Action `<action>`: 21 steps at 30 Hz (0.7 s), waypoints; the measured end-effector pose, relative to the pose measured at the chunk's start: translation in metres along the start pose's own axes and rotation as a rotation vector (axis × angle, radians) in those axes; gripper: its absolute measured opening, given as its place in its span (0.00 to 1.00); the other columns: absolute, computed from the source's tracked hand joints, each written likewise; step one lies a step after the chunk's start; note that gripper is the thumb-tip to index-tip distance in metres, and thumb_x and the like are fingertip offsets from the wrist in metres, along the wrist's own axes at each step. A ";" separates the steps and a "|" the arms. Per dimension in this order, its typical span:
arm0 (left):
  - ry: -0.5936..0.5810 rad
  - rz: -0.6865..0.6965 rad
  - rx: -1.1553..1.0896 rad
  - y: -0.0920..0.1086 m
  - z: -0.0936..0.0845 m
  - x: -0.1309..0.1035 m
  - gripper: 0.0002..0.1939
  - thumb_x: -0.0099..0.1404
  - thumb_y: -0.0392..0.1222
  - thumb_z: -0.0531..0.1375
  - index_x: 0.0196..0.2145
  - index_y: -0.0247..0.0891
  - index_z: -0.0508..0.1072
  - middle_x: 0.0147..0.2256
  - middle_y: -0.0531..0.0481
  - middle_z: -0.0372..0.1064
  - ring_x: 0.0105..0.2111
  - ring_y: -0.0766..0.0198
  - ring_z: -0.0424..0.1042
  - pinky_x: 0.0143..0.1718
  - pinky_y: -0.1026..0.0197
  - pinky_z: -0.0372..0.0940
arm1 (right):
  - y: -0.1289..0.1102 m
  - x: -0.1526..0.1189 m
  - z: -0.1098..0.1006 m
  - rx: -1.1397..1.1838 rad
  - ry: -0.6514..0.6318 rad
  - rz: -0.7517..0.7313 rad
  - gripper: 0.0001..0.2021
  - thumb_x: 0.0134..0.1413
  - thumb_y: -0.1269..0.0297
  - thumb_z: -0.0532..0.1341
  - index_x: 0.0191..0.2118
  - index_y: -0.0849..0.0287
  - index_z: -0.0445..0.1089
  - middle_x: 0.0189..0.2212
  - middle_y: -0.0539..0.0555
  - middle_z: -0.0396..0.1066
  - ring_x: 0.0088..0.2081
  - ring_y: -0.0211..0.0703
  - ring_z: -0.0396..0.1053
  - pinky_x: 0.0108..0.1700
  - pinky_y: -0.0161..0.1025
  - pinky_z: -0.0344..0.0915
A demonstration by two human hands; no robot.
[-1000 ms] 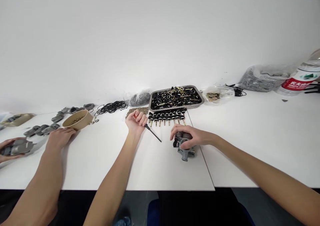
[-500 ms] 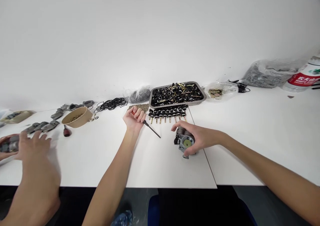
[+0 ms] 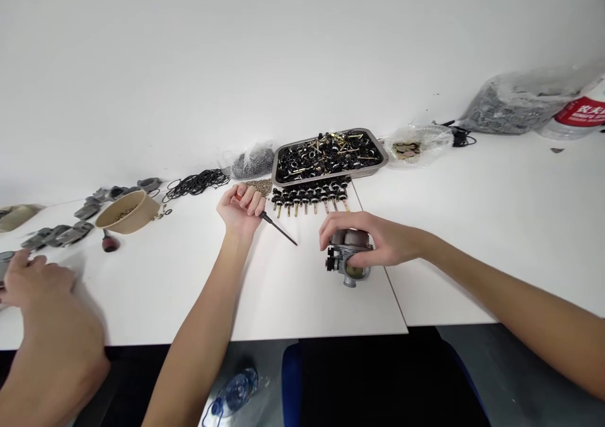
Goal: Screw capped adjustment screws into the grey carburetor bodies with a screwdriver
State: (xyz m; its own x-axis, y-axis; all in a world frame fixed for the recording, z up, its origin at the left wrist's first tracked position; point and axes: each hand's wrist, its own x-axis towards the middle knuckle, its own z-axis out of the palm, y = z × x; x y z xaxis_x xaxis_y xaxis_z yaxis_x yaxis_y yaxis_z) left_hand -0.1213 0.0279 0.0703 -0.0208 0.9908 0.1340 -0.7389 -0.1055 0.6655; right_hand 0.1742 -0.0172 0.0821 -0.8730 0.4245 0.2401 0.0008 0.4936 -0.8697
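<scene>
My left hand (image 3: 242, 211) is closed around the orange-red handle of a screwdriver (image 3: 280, 228), whose dark shaft points right and toward me over the white table. In my right hand (image 3: 373, 241) is a grey metal carburetor (image 3: 352, 260), gripped from above with fingers and thumb around it. Its round bore with a brass-coloured disc faces me, partly behind my thumb. Just beyond both hands, black fittings with brass stems (image 3: 309, 197) stand in rows before a metal tray (image 3: 331, 178) heaped with similar parts.
Left of me a co-worker's hand (image 3: 40, 282) holds a grey part. Near it are a tan bowl (image 3: 127, 213), a red-handled tool (image 3: 109, 242) and grey castings (image 3: 70, 233). Along the wall lie black rings (image 3: 201, 182) and plastic bags (image 3: 420, 145). A bottle (image 3: 236, 392) lies on the floor.
My right hand has turned the carburetor so its bore faces me more and its bowl sits higher. My left hand keeps the screwdriver. The view has shifted slightly.
</scene>
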 end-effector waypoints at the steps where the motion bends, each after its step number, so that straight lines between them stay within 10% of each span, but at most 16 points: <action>1: 0.001 0.000 0.007 0.000 0.000 0.000 0.14 0.65 0.37 0.50 0.22 0.39 0.50 0.16 0.58 0.41 0.12 0.70 0.44 0.14 0.64 0.45 | -0.002 0.000 0.001 -0.003 -0.002 -0.012 0.19 0.48 0.76 0.61 0.48 0.58 0.70 0.47 0.57 0.67 0.44 0.43 0.66 0.45 0.39 0.65; 21: -0.006 -0.022 0.035 -0.003 -0.003 0.003 0.14 0.64 0.36 0.50 0.23 0.39 0.49 0.16 0.59 0.41 0.13 0.70 0.44 0.14 0.64 0.46 | -0.006 0.000 0.003 -0.022 -0.008 -0.044 0.21 0.45 0.82 0.58 0.46 0.59 0.71 0.45 0.56 0.66 0.41 0.39 0.67 0.41 0.36 0.66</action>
State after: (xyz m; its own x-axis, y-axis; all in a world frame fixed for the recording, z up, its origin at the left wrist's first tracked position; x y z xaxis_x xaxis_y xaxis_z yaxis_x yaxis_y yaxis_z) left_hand -0.1212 0.0311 0.0671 -0.0007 0.9924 0.1233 -0.7154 -0.0866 0.6933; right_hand 0.1726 -0.0223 0.0859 -0.8762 0.3961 0.2746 -0.0273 0.5281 -0.8487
